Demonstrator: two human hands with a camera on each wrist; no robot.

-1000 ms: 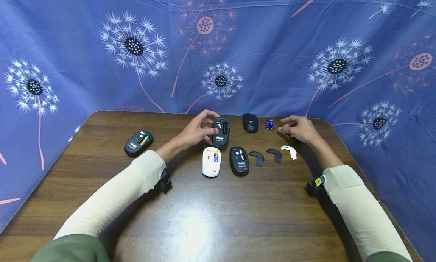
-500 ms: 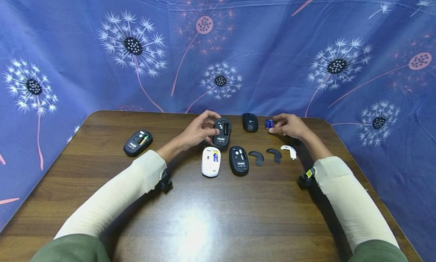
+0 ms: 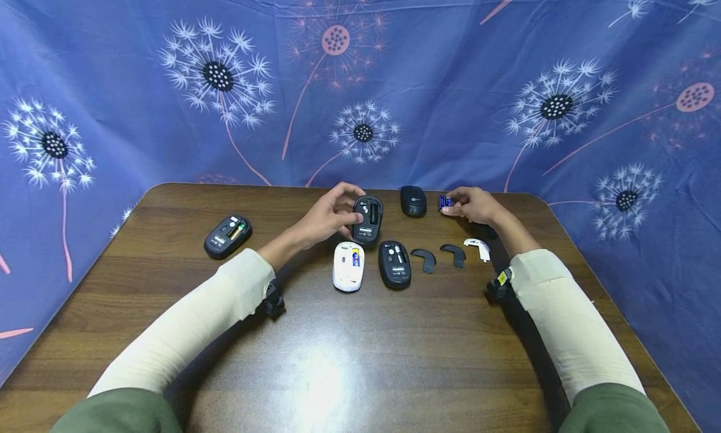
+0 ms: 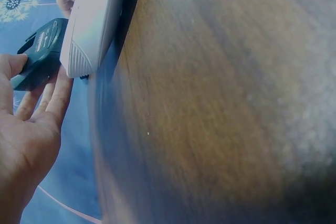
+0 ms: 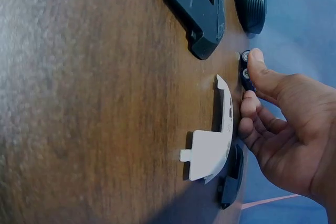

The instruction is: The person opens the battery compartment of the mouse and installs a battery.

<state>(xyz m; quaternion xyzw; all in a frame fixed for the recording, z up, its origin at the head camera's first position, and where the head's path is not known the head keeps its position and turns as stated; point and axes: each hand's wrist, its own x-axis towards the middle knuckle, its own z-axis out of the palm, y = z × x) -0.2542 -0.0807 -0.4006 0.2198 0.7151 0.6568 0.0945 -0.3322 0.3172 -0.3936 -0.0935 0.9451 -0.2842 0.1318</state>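
Note:
My left hand (image 3: 321,221) grips a black computer mouse (image 3: 366,230) by its left side, thumb on its underside, which faces me with the battery slot uncovered. In the left wrist view that mouse (image 4: 44,51) sits between thumb and fingers, partly behind a white mouse (image 4: 89,24). At the table's back, my right hand (image 3: 475,206) has thumb and forefinger around two blue batteries (image 3: 442,201) lying side by side. The right wrist view shows the ends of those batteries (image 5: 245,65) next to the thumb tip; the forefinger is at their other side.
Upside down in front lie the white mouse (image 3: 348,273) and a black mouse (image 3: 395,270), batteries inside; another (image 3: 228,238) lies far left. A black mouse (image 3: 414,201) stands upright at the back. Two black covers (image 3: 426,261) and a white cover (image 3: 480,248) lie to the right.
My right hand has moved left from beside the batteries until its thumb and forefinger are at them. The left hand holds its mouse almost in the same place.

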